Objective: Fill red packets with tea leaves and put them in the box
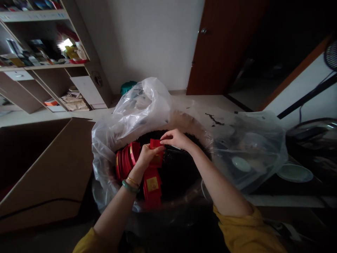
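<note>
My left hand (146,155) is closed on a small red packet (156,161), thumb lying along its upper part. The fingertips of my right hand (176,139) pinch the packet's top edge. Below my hands is a wide round container lined with a clear plastic bag (105,140), with dark loose material (179,172) inside. A row of stacked red packets (123,162) stands on the dark material to the left of my left hand. More red packets with a gold square label (152,183) lie nearer to me. A thin pale strip under my right hand cannot be made out.
An open cardboard box (55,168) stands at the left. On the right are a translucent plastic bag (252,147) and a pale round dish or lid (295,172). Dark scraps (214,119) lie on the floor beyond. Shelves (42,66) and a brown door (218,52) are at the back.
</note>
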Demonstrator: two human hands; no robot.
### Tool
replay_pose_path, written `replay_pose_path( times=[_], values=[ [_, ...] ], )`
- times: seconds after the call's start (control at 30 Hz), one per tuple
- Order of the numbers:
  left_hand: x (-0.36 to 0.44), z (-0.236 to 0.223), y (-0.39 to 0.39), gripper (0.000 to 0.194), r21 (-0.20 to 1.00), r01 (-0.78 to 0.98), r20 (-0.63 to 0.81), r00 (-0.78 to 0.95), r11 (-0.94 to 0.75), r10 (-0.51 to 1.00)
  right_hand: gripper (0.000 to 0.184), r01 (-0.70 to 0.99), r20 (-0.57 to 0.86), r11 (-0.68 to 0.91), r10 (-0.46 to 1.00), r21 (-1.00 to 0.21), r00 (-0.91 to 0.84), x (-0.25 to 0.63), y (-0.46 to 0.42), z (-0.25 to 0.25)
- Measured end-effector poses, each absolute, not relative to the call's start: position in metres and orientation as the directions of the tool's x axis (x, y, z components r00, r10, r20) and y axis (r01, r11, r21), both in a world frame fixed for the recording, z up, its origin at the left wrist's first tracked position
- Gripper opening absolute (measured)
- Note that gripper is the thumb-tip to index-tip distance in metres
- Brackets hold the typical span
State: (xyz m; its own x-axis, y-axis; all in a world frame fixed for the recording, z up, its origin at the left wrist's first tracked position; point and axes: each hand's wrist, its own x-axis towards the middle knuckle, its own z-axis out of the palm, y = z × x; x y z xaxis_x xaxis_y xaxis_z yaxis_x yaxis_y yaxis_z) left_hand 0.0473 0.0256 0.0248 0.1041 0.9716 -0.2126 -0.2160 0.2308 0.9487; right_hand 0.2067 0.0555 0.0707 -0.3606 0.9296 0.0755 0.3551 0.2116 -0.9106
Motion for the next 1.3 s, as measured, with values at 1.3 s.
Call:
replay_pose_path(
  times=[1.3],
  values=[
    [0.043,0.011,0.028,0.044,0.967,-0.23,-0.084,0.107,0.107,0.991,0.05,0.568,0.183,0.454,0.864,-0.687,-0.47,0.268,0.063,0.071]
  ],
)
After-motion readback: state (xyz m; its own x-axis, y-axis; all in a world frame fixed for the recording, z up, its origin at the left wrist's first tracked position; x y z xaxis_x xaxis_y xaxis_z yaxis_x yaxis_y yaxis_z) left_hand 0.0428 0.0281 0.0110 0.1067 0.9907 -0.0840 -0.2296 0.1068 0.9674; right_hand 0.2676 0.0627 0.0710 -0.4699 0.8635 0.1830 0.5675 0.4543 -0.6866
